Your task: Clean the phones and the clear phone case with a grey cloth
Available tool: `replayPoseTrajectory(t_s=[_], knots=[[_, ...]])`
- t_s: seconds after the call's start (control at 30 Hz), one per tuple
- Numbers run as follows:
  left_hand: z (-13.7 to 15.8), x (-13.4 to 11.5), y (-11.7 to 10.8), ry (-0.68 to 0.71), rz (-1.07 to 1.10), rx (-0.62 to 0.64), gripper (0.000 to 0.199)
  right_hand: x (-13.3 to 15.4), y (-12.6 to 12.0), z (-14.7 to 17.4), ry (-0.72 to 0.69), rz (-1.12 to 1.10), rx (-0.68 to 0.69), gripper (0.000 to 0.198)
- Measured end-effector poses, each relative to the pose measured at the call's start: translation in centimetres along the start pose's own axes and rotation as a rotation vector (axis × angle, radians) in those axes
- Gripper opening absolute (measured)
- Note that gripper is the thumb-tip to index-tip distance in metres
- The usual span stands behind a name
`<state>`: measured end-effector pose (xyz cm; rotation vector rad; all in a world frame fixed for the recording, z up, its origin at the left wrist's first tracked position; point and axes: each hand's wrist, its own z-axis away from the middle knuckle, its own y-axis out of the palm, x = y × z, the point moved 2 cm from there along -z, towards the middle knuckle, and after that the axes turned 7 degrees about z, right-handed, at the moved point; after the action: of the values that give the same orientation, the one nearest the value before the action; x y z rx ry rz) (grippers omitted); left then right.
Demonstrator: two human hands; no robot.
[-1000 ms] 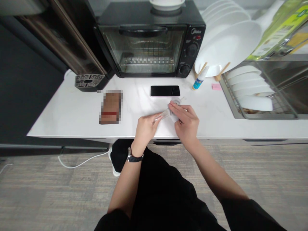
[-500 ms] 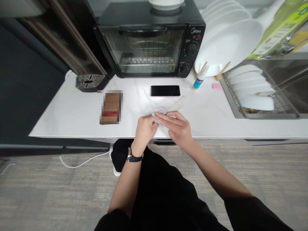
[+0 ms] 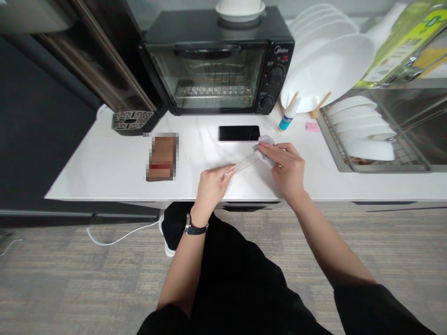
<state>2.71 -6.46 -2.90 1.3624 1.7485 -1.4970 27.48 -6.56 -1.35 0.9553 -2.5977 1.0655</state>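
Note:
Over the counter's front part, my left hand [image 3: 212, 186] pinches the near end of a long, thin, clear plastic piece [image 3: 247, 162]. It slants up to the right, and its exact kind does not show. My right hand [image 3: 289, 170] is closed on a crumpled pale grey wipe [image 3: 266, 142], pressed around the far end of the clear piece. The wipe hides that end. Just behind the wipe lies a black phone [image 3: 239, 133], screen up.
A black toaster oven [image 3: 216, 70] stands behind the phone. To the left are a blurred brown box [image 3: 162, 156] and a machine's drip tray [image 3: 132, 120]. A small blue-and-white bottle [image 3: 287, 118], a pink piece [image 3: 312, 127], white plates [image 3: 324, 65] and a dish rack [image 3: 335, 144] are at right.
My right hand has slid right and away from me with the wipe, from beside my left hand to the clear piece's far end. My left hand has stayed nearly in place.

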Motion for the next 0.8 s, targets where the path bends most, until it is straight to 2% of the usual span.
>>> replayPoseTrajectory(t_s=[0.13, 0.23, 0.33, 0.43, 0.63, 0.7, 0.8], knots=[[0.0, -0.2, -0.1, -0.021, -0.028, -0.004, 0.02, -1.8, -0.6, -0.2, 0.084, 0.075, -0.053, 0.075], [0.3, -0.3, 0.0, -0.016, -0.017, -0.046, 0.013, -2.4, -1.3, 0.1, 0.177, 0.086, -0.146, 0.06], [0.5, -0.1, -0.1, -0.004, 0.092, -0.2, 0.017, -2.2, -1.8, 0.4, 0.242, 0.032, -0.212, 0.051], [0.3, 0.1, -0.7, 0.062, 0.261, -0.354, 0.022, -1.9, -1.6, 0.5, 0.309, -0.065, -0.203, 0.041], [-2.0, -0.9, -1.5, 0.24, 0.42, -0.465, 0.027, -2.0, -1.1, 0.3, 0.374, -0.154, -0.169, 0.03], [-2.6, -1.3, -1.2, 0.302, 0.408, -0.454, 0.026, -2.1, -1.1, 0.3, 0.367, -0.175, -0.173, 0.026], [-2.9, -1.6, -0.1, 0.345, 0.302, -0.298, 0.021, -2.2, -1.1, 0.4, 0.363, -0.196, -0.187, 0.023]])
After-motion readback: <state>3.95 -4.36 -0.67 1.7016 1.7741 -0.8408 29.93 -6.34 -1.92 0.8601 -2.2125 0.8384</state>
